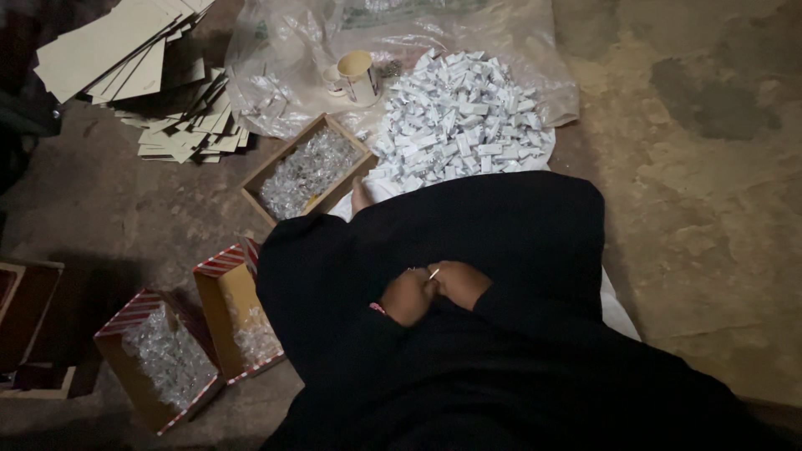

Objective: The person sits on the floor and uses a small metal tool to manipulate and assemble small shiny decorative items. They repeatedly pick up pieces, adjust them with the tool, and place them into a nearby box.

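Small pale piece (434, 273), thin and stick-like, pinched between your two hands over your lap. Too small to tell its make. Judged light and rigid, easy to drop into the dark cloth; best held at its ends with the fingertips, not squeezed mid-length.

Your left hand (407, 296) is curled nearly closed, fingertips meeting at the piece. Your right hand (459, 281) is likewise closed down, its fingertips on the same piece from the other side. The two hands touch each other.

Landmark: the heap of small white packets (461, 117).

- Your lap, covered in black garment (468, 242), lies just near-side of the heap; the hands sit well into it, apart from the heap.
- Bare foot (361, 197) shows at the garment's edge, touching the heap's near-left margin.
- Open cardboard box (307, 167) filled with clear wrapped bits, just left of the heap.
- Cream mug (355, 77), upright, beyond the heap's left edge, on the clear plastic sheet (284, 50) that also carries the heap.
- Stack of flat cardboard blanks (159, 75), well left of the heap, fanned loosely.
- Two red-striped boxes (219, 334), open, holding more clear wrapped bits, far to the near-left of the heap, beside your left knee.
- Dark wooden frame (29, 326) at the far left edge, detail unclear.
- Rough concrete floor (702, 192) right of the heap.
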